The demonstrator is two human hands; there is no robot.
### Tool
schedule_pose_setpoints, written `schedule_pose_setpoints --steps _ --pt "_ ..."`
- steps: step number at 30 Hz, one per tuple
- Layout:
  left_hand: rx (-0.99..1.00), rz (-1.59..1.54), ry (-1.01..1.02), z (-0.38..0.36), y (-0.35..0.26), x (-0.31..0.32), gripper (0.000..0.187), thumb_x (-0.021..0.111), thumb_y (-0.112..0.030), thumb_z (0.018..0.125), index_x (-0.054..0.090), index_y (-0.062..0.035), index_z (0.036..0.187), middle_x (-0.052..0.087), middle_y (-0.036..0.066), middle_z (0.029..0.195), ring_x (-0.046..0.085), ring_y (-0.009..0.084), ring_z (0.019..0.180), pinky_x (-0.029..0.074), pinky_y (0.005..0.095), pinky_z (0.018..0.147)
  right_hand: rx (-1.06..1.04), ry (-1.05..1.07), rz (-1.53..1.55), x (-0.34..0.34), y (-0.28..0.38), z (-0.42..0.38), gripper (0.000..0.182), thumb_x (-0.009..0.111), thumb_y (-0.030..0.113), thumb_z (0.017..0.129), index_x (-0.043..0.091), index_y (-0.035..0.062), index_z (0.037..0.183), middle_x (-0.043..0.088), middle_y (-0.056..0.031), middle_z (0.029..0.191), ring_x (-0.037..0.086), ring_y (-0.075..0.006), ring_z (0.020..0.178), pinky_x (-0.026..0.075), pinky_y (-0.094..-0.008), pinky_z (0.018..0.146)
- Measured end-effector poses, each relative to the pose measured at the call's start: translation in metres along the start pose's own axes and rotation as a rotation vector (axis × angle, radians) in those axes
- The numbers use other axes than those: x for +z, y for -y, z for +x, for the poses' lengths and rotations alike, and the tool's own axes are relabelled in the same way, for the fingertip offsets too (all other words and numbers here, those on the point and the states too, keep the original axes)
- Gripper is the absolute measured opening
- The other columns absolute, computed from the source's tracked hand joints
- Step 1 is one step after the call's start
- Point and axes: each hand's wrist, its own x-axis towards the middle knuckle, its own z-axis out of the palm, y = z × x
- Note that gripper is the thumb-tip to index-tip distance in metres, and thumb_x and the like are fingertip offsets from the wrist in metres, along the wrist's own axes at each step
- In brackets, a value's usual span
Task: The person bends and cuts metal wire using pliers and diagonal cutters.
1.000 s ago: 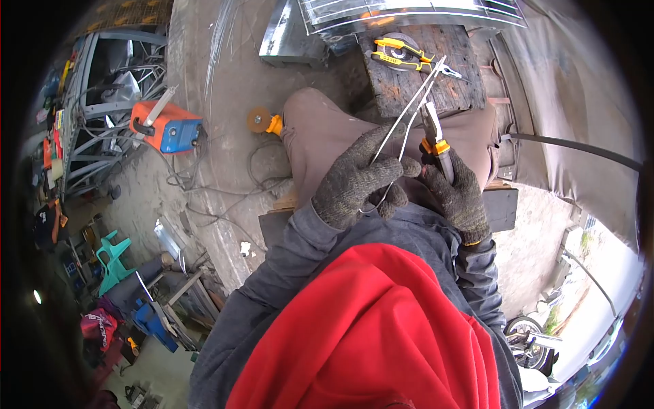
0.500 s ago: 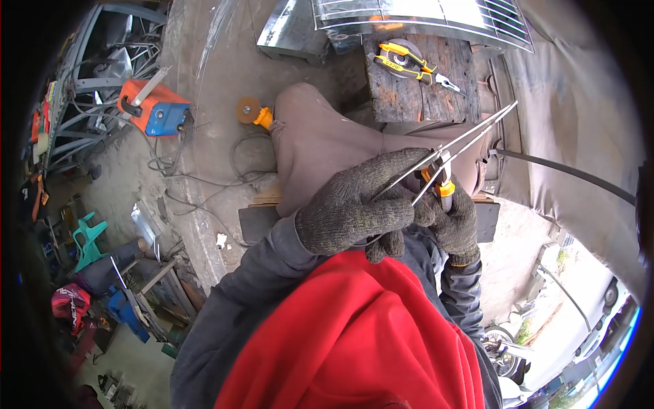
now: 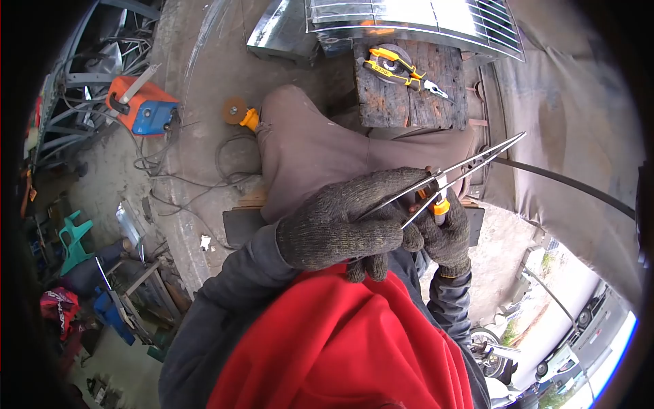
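Note:
Both my hands wear dark knitted gloves and are close together over my lap. My left hand point(image 3: 344, 225) is closed around a thin metal rod bent into a narrow V point(image 3: 477, 162); its point is out to the right. In my right hand point(image 3: 446, 235) is a pair of pliers with orange-and-grey handles point(image 3: 441, 206). The pliers' jaws are right at the rod, partly covered by it and by the gloves. The fingertips of my two gloves overlap in this view.
Ahead is a scorched wooden block point(image 3: 409, 105) bearing yellow-black pliers point(image 3: 402, 67) and a disc. A wire grille point(image 3: 415, 17) stands beyond. Left of my knee lies an angle grinder point(image 3: 242, 116); farther left is an orange-blue machine point(image 3: 144, 105) with cables across the floor.
My hands have come slightly closer to my body. The bent rod's point has swung lower, so the rod lies flatter. The view has shifted a little; both grips stay the same.

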Motion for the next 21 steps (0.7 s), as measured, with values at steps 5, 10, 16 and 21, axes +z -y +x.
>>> schedule_pose_setpoints --steps 5,10,16,21 --pt "-0.004 -0.004 -0.026 0.0 -0.007 0.006 0.065 0.055 -0.006 0.095 0.023 -0.003 0.152 0.064 0.015 0.105 0.066 0.0165 0.059 0.051 0.0243 0.046 -0.014 0.007 -0.163 -0.005 -0.001 0.0 0.054 0.07 0.0 0.082 0.053 -0.0007 0.134 0.064 -0.0164 0.116 0.065 -0.0252 0.102 0.051 -0.0365 0.088" --pt "0.017 -0.053 -0.01 0.002 -0.005 -0.001 0.07 0.057 -0.005 0.094 0.021 -0.0044 0.153 0.07 0.017 0.1 0.066 0.0168 0.055 0.051 0.0232 0.045 -0.12 -0.109 -0.1 0.003 -0.002 -0.002 0.049 0.069 -0.001 0.082 0.055 -0.0024 0.129 0.064 -0.0187 0.117 0.063 -0.0301 0.105 0.049 -0.0386 0.091" --pt "0.13 0.271 0.004 0.012 0.012 -0.035 0.06 0.06 -0.008 0.092 0.036 -0.0051 0.147 0.066 0.017 0.11 0.069 0.0213 0.089 0.056 0.0349 0.072 0.016 -0.053 -0.11 0.012 0.021 0.003 0.045 0.065 0.003 0.086 0.053 -0.0011 0.129 0.065 -0.0179 0.108 0.065 -0.0266 0.1 0.051 -0.0357 0.085" --pt "0.274 1.561 -0.484 0.015 0.004 -0.034 0.056 0.067 -0.021 0.09 0.047 -0.0084 0.141 0.059 0.019 0.126 0.061 0.0318 0.111 0.05 0.0449 0.093 0.283 -0.027 -0.211 0.029 0.027 0.0 0.046 0.062 0.01 0.09 0.049 0.0047 0.134 0.06 -0.0199 0.115 0.064 -0.0339 0.099 0.052 -0.0387 0.083"
